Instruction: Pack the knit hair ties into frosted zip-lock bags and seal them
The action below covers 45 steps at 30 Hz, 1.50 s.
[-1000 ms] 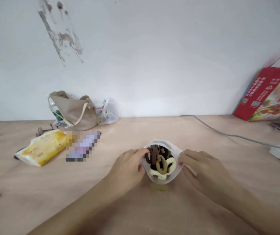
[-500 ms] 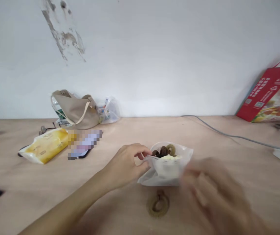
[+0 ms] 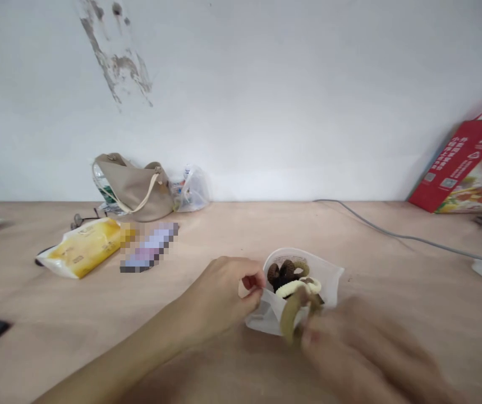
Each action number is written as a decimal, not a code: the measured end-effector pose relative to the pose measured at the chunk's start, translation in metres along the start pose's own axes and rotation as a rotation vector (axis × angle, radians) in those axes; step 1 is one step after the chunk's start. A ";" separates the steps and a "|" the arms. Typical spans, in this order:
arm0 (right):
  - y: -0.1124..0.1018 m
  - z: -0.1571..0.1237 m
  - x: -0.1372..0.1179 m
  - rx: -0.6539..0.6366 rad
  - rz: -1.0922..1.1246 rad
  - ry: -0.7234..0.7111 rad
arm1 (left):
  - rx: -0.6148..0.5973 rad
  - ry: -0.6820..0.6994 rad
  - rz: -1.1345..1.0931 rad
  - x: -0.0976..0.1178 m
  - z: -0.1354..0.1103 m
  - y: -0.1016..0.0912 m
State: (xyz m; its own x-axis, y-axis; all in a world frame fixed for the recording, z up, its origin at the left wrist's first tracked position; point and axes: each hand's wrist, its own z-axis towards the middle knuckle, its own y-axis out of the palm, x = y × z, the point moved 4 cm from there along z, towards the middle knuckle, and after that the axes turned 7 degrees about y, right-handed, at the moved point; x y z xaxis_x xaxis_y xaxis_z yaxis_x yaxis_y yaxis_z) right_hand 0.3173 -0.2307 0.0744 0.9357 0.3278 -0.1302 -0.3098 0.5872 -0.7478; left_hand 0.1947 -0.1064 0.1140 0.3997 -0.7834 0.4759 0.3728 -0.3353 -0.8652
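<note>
Plastic pouch (image 3: 328,283) lies between left hand (image 3: 219,294), pinching its rim, and right hand (image 3: 350,353), gripping a hair tie (image 3: 289,317).

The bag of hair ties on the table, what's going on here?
A person is working with both bare hands at a wooden table. Their left hand pinches the edge of a clear plastic bag, which holds dark brown hair ties and a cream hair tie. Their blurred right hand is at the bag's mouth, right by a tan hair tie. A beige shoulder bag sits farther back by the wall.
</note>
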 end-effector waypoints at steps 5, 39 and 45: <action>-0.028 0.023 0.046 0.099 -0.028 0.112 | 0.103 0.058 0.042 0.001 0.000 -0.002; 0.007 0.066 0.018 0.042 -0.161 -0.002 | 0.400 0.077 -0.181 -0.016 -0.008 -0.019; -0.020 0.035 0.073 0.068 -0.445 0.062 | 0.472 0.071 -0.233 -0.045 0.000 -0.049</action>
State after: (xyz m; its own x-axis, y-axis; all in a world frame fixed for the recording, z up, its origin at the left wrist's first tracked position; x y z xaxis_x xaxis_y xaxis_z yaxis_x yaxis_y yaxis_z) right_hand 0.3855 -0.1922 0.1027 0.9880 -0.0106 0.1539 0.1160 0.7086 -0.6960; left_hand 0.1581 -0.0543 0.1351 0.2099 -0.7549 0.6213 0.7879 -0.2456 -0.5647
